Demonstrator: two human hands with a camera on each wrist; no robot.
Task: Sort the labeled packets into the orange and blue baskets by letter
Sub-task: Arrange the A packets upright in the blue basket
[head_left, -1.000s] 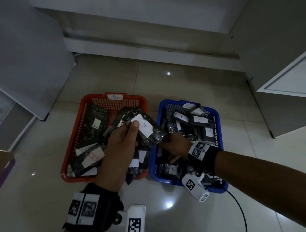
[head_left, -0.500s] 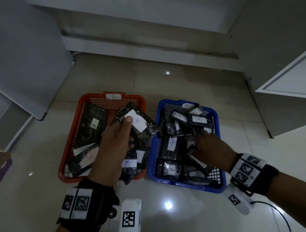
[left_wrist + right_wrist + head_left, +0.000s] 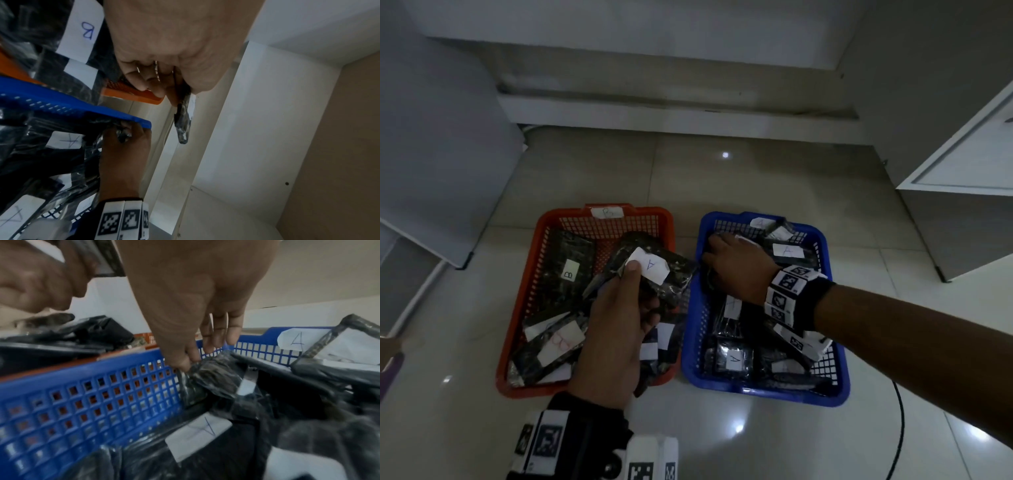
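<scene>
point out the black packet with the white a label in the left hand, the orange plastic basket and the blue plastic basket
black packet with the white A label (image 3: 650,269), head view, on its white label
orange plastic basket (image 3: 517,294), head view, on its left mesh wall
blue plastic basket (image 3: 763,390), head view, on its near rim

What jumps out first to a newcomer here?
The left hand holds a dark packet with a white label marked A, above the orange basket, whose tag reads B. The right hand reaches into the blue basket beside it, fingertips on a packet near the far left corner.
</scene>
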